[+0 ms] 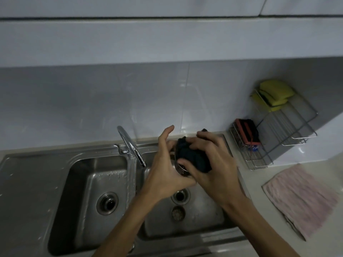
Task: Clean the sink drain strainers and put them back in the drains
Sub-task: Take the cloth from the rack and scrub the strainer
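Your worktop (pixel 289 173) carries a double sink (pixel 37 175) set into it. To the right, a pink cloth (pixel 300 199) lies flat on it, and two wire racks (pixel 259 154) stand against the wall, holding sponges (pixel 272 95).

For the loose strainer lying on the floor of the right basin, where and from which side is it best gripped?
Probably by its round rim, from straight above: the loose strainer lies flat on the right basin floor just in front of the open drain, with nothing covering it.
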A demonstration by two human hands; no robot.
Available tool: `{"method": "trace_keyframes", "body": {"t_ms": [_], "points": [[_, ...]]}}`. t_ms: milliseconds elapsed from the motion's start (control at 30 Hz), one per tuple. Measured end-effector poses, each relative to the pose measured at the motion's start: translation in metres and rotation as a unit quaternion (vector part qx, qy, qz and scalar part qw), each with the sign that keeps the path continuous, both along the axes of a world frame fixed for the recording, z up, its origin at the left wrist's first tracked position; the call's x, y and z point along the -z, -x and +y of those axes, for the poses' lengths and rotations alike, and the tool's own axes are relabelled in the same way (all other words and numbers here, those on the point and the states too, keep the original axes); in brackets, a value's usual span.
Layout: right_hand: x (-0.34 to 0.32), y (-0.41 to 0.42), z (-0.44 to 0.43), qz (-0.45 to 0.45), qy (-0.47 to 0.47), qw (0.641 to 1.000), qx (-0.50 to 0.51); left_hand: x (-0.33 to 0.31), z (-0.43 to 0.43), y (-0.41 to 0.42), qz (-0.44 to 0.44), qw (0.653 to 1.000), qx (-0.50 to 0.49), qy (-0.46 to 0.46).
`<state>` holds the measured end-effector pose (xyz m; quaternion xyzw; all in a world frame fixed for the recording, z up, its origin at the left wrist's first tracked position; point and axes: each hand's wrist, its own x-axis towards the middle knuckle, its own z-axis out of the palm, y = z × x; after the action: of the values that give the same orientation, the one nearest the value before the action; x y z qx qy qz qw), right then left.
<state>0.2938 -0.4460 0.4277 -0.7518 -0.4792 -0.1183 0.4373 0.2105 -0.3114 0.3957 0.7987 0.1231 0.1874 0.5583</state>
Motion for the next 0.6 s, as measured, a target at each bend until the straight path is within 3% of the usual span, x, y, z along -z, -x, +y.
{"method": "trace_keyframes", "body": {"t_ms": [133, 300, 467, 600], "points": [[-0.001, -0.004, -0.012, -0.002, 0.07, 0.997, -0.029, 0.006, 0.006, 0.007, -0.025, 0.999, -0.011, 0.027], [-0.003, -0.001, -0.026, -0.017, 0.186, 0.978, -0.087, 0.004, 0.016, 0.006, -0.035, 0.999, 0.036, -0.011], [-0.003, -0.003, -0.031, -0.072, 0.209, 0.963, -0.153, 0.008, 0.017, 0.004, -0.035, 0.998, 0.044, -0.005], [-0.014, -0.003, -0.036, 0.02, 0.206, 0.954, -0.215, 0.009, 0.018, 0.005, -0.052, 0.996, 0.061, -0.031]]}}
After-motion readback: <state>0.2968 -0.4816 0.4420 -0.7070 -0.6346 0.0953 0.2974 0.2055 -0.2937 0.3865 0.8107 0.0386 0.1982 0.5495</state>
